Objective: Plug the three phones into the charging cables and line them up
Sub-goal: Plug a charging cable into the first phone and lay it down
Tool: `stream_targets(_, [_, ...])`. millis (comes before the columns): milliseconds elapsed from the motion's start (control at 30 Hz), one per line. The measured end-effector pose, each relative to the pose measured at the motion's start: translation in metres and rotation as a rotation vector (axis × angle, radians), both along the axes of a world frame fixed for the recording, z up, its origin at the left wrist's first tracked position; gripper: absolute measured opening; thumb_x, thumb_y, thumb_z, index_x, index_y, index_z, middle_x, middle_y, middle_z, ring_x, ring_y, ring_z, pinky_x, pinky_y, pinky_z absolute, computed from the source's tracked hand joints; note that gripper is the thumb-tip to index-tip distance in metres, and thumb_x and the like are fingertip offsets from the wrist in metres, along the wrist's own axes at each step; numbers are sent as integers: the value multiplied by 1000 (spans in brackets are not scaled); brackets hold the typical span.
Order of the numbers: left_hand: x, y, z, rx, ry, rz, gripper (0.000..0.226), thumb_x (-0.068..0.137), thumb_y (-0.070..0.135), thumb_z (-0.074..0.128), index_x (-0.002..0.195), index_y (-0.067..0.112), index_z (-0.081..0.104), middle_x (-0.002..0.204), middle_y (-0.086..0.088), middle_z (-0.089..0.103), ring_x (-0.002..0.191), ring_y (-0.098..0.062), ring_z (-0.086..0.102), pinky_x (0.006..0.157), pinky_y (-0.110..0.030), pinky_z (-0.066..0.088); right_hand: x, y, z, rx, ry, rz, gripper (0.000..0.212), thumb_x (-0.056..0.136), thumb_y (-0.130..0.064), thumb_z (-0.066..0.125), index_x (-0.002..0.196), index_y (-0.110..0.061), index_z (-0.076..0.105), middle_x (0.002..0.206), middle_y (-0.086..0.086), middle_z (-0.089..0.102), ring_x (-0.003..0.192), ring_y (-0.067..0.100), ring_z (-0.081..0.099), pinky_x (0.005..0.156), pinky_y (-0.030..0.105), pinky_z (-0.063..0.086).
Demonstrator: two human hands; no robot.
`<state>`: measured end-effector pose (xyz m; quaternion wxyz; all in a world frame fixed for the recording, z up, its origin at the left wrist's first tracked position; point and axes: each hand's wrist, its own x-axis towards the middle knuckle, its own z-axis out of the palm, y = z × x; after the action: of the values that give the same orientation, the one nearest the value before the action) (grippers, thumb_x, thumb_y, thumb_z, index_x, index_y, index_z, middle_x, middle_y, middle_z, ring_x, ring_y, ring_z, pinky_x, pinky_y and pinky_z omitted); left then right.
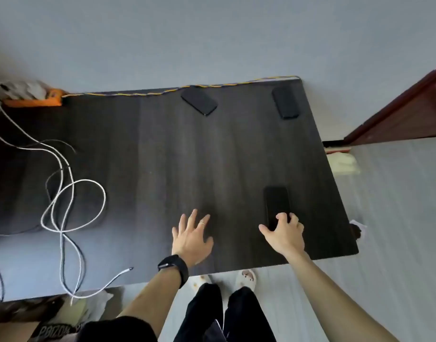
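Note:
Three black phones lie on the dark wooden table. The near phone lies at the right front, and my right hand curls over its near end, fingers touching it. A second phone lies askew at the back centre. The third phone is at the back right corner. My left hand rests flat on the table with spread fingers, holding nothing. White and dark charging cables loop across the left side, with one plug end near the front edge.
An orange power strip with white plugs sits at the back left corner. A yellow-striped cord runs along the table's back edge against the wall. A brown door stands at right. My legs and slippers are below the front edge.

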<state>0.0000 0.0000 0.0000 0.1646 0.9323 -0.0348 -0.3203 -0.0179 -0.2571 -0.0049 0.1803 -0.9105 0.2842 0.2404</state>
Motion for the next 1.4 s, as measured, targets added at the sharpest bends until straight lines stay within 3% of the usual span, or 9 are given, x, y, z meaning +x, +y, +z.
stream_targets(267, [3, 8, -28, 87, 28, -27, 69, 95, 38, 48, 155, 43, 13, 167, 6, -3, 153, -28, -5, 113, -69, 21, 17, -5, -24, -125, -26, -99, 48, 81, -51, 75, 107, -17, 53, 140, 17, 39, 122, 37, 42, 81, 40, 54])
stream_targets(467, [7, -4, -21, 37, 89, 66, 64, 96, 34, 48, 153, 41, 21, 167, 6, 1, 153, -28, -5, 113, -68, 25, 12, -17, -18, -21, -28, -93, 55, 74, -52, 80, 105, -19, 50, 132, 12, 41, 116, 34, 45, 79, 38, 53])
stream_targets(600, [24, -11, -12, -81, 188, 245, 49, 93, 40, 53, 140, 28, 51, 156, 0, 38, 141, -26, 37, 112, -48, 38, 14, -22, 3, 409, -15, -281, 55, 73, -47, 81, 107, -16, 51, 118, 7, 51, 93, 19, 58, 78, 34, 51])
stream_targets(733, [29, -15, 22, -522, 409, 603, 54, 91, 48, 64, 135, 19, 55, 131, -2, 64, 117, -17, 61, 91, -28, 48, 10, -4, 33, 988, 120, -606, 48, 68, -40, 84, 102, -14, 62, 106, 12, 67, 96, 24, 63, 72, 39, 52])
stream_targets(833, [23, -5, 54, -710, 513, 776, 64, 89, 59, 60, 140, 25, 42, 124, -1, 66, 108, -11, 65, 87, -30, 45, 12, 29, 52, 1161, 191, -446, 48, 57, -38, 88, 92, -15, 66, 99, 13, 67, 92, 25, 61, 69, 38, 47])
stream_targets(967, [6, 21, 78, -846, 395, 947, 45, 95, 42, 60, 132, 18, 51, 121, -3, 69, 87, 0, 71, 54, -4, 47, 23, 82, 72, 1249, 244, -108, 37, 67, -34, 85, 91, -14, 65, 88, 12, 64, 80, 22, 59, 71, 42, 43])
stream_targets(1133, [-47, 101, 95, -878, 176, 1354, 80, 64, 65, 74, 134, 37, 46, 105, 3, 76, 97, -17, 73, 97, -42, 42, 21, 180, 87, 1249, 382, 197, 38, 71, -45, 83, 84, -15, 64, 83, 11, 60, 78, 23, 57, 75, 41, 44])
stream_targets(1300, [-117, 199, 109, -945, -61, 1648, 75, 69, 55, 80, 134, 40, 44, 87, 3, 71, 74, -14, 73, 79, -40, 47, 7, 289, 90, 1064, 373, 484, 39, 91, -51, 63, 96, -14, 73, 105, 4, 76, 100, 19, 71, 89, 37, 53])
stream_targets(1400, [-157, 260, 115, -995, -180, 1792, 87, 61, 52, 85, 136, 38, 44, 92, -5, 70, 64, -12, 71, 69, -34, 44, 0, 347, 90, 1000, 371, 529, 33, 95, -44, 60, 99, -13, 72, 106, 0, 75, 100, 20, 71, 79, 32, 53])
